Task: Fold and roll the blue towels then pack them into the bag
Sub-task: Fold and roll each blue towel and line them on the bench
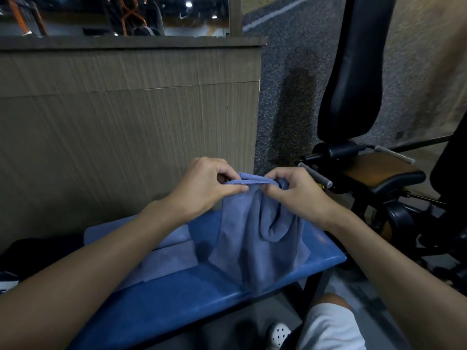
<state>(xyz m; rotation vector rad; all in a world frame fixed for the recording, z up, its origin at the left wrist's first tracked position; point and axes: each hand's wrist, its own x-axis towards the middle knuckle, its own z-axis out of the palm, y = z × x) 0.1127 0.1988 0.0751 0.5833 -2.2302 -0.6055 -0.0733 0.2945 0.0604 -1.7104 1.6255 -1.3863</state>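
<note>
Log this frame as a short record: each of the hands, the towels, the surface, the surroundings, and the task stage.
left hand: pinches the top hem of the held towel
right hand: pinches the same hem, with cloth bunched under its fingers
held towel: blue, hangs unfolded from both hands, lower part reaching the bench
second towel: blue, lies flat on the bench under the left forearm
bench: blue
surroundings: gym machine to the right
bag: none clearly visible
stage: held towel not yet folded or rolled
</note>
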